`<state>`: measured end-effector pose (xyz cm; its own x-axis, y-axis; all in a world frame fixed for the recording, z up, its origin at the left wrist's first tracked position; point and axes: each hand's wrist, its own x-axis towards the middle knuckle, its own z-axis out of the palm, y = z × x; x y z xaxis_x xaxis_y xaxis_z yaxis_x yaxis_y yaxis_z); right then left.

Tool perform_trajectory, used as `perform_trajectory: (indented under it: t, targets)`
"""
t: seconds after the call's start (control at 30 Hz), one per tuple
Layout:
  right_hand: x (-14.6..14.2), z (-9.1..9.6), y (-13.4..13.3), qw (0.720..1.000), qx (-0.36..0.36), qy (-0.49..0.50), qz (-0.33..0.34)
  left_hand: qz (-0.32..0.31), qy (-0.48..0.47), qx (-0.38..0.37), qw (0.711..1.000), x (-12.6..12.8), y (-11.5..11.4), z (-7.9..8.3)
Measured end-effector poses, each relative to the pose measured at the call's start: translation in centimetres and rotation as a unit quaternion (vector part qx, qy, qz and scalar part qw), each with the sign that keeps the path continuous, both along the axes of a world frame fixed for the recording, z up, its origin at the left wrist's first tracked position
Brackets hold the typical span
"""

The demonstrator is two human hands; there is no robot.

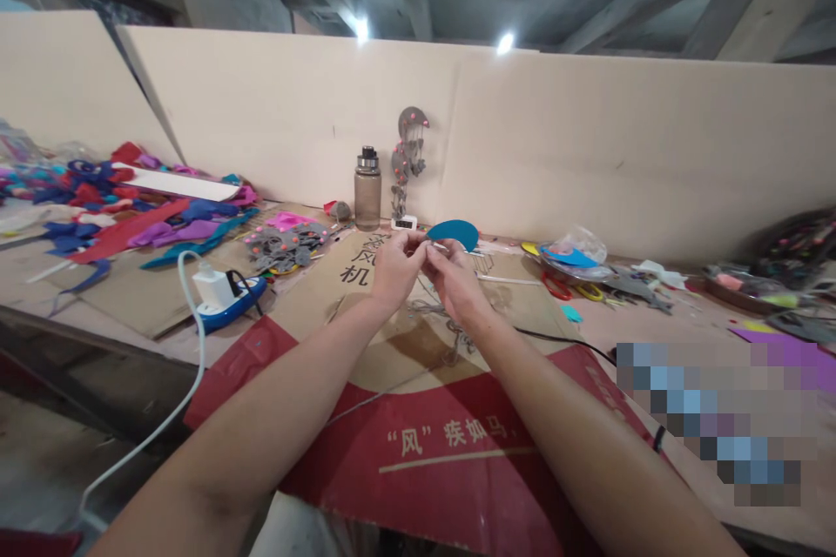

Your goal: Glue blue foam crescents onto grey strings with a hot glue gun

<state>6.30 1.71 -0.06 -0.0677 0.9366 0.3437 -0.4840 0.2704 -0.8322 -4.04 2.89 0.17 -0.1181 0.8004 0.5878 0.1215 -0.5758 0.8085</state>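
Both my arms reach forward over a flattened cardboard sheet point(366, 365) on the workbench. My left hand point(394, 268) and my right hand point(453, 277) meet at the fingertips, both pinched closed. Between them they hold a teal, half-round felt piece point(454, 233) that stands up above my right fingers. A thin wire or stem seems to run from the pinch, too fine to tell. Under my hands lies a tangle of grey wire point(437, 313).
A brown water bottle point(367, 190) and a grey felt ornament with pink dots point(408, 158) stand by the back board. Coloured felt scraps point(131, 209) lie left, a blue power strip with charger point(225, 296) nearer. Scissors and felt bits point(581, 274) sit right.
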Motion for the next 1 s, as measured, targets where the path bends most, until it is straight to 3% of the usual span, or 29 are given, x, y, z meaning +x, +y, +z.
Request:
perform_trajectory:
  t: [0.27,0.47,0.63,0.73,1.0]
  targets:
    - [0.6,0.1,0.0,0.992,-0.02,-0.111,-0.06,-0.111,-0.101,-0.042,0.988,0.3,0.0,0.0]
    - [1.3,-0.1,-0.1,0.986,-0.025,-0.15,-0.072,-0.11,-0.129,-0.039,0.985,0.3,-0.1,0.3]
    - [2.0,-0.8,0.7,0.967,0.024,-0.184,-0.174,-0.106,-0.124,-0.037,0.986,0.3,0.0,0.2]
    - [2.1,-0.8,0.9,0.961,0.035,-0.181,-0.208,-0.11,-0.134,-0.039,0.984,0.3,0.1,0.2]
    - [1.4,0.1,-0.1,0.977,-0.013,-0.098,-0.188,-0.142,-0.157,-0.06,0.976,0.6,-0.2,0.3]
